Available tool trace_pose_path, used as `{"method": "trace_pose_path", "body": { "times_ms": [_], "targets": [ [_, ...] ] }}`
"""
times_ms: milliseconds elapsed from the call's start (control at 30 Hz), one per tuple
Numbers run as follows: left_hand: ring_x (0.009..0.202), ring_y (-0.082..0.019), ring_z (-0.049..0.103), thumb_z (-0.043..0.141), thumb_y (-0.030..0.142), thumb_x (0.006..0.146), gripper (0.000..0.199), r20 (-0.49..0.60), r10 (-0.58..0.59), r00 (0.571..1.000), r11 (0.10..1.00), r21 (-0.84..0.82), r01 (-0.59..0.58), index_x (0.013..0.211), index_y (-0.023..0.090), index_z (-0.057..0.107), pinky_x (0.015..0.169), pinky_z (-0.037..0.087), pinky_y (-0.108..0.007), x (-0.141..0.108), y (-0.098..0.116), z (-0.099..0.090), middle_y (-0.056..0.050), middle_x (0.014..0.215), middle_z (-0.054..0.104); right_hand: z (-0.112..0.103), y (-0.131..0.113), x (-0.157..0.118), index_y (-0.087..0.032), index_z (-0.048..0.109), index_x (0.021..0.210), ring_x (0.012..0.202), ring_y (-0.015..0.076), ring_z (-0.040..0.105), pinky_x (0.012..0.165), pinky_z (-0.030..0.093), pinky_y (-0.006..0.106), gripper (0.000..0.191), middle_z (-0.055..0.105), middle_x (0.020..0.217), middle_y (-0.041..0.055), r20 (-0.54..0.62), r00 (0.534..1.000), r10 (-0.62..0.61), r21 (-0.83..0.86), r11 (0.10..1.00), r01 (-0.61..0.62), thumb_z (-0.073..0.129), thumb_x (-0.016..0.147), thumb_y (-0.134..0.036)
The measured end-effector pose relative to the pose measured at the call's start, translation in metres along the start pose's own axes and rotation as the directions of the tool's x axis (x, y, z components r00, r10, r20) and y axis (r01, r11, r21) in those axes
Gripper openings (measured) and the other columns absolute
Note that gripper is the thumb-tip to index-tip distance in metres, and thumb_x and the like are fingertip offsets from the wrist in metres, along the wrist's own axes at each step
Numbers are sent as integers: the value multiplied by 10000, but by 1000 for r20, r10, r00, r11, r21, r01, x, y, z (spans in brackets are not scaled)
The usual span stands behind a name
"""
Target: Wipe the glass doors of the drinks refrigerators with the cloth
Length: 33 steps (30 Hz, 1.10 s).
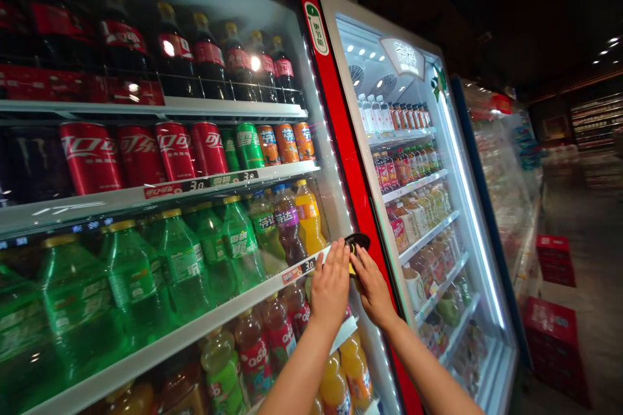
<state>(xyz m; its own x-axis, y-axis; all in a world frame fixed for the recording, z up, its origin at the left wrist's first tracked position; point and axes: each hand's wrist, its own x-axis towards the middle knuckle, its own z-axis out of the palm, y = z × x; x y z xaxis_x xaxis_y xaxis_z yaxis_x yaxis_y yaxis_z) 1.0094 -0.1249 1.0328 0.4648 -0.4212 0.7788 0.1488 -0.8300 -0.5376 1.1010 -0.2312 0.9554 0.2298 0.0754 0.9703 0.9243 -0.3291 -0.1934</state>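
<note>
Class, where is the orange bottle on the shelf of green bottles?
In the head view, near the centre, the orange bottle stands at the right end of the shelf, beside the purple bottle, above the left hand.

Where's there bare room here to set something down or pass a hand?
Floor right of the red boxes looks bare, though dim. A hand could likely pass in front of the red frame above the black handle. Crowded: that handle, with left hand and right hand close in; shelves packed.

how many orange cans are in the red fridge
3, side by side at the right end of the can shelf: left can, middle can, right can. More may be hidden behind.
</note>
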Motion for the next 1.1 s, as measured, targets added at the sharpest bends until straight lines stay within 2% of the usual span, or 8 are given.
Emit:
{"method": "trace_pose_path", "body": {
  "times_ms": [100,300,367,567,733,833,967,1100],
  "targets": [
    [1489,-174,336,393,154,974,535,-6,-5,1000,1000,5,5,1508,159,415,1279,158,-397,-23,15,7,-42,1614,322,3,1,-28,-330,210,1595,1511,251,291,1167,382,552,790,238,1666,48,23,1000,15,-2,1000,-14,398,879,-54],
    [1507,-183,303,383,127,962,562,52,-45,998,998,-34,46,1520,194,393,1263,229,-440,15,-3,-7,-23,1621,323,5,-11,23,-334,182,1600,1528,246,242,1194,332,554,815,206,1675,28,-52,997,63,60,996,-59,384,864,-49],
    [1514,-191,288,386,129,959,575,62,-82,995,996,-37,85,1529,205,376,1259,237,-456,13,-6,-13,-22,1624,320,8,-25,23,-336,190,1599,1525,244,252,1201,327,543,801,221,1672,22,-74,992,100,84,992,-93,395,873,-68],
    [1497,-195,329,445,156,941,610,51,-159,986,987,-22,160,1538,231,349,1242,286,-454,-43,15,-18,-22,1614,356,13,-40,-41,-326,177,1602,1515,267,276,1191,323,575,715,284,1650,67,53,990,134,25,990,-135,416,951,-153],
    [1487,-189,349,415,99,925,630,53,-213,976,977,18,212,1535,243,357,1210,357,-429,-62,7,-40,-9,1613,361,18,-36,-8,-344,124,1607,1548,307,119,1157,316,654,710,172,1681,77,-114,979,170,4,985,-170,363,977,-120],
    [1510,-211,300,389,72,913,649,44,-279,959,959,70,275,1543,223,342,1212,350,-456,-70,-9,-58,-41,1617,354,27,-59,15,-387,157,1596,1538,324,189,1135,363,634,694,124,1692,53,-186,971,153,-4,988,-157,407,988,-162],
    [1520,-226,275,386,70,917,658,39,-339,940,932,149,330,1555,207,309,1207,359,-470,-89,-19,-72,-42,1621,351,30,-85,-14,-431,247,1568,1477,335,347,1084,437,607,705,231,1668,47,-106,990,89,-59,994,-95,445,961,-133],
    [1515,-225,290,420,131,940,635,58,-373,926,920,157,360,1559,214,304,1190,392,-453,-106,-22,-79,-24,1622,352,25,-78,-40,-434,232,1571,1486,341,328,1084,426,644,732,228,1667,48,-44,992,117,-57,991,-119,407,949,-91]
  ]
}}
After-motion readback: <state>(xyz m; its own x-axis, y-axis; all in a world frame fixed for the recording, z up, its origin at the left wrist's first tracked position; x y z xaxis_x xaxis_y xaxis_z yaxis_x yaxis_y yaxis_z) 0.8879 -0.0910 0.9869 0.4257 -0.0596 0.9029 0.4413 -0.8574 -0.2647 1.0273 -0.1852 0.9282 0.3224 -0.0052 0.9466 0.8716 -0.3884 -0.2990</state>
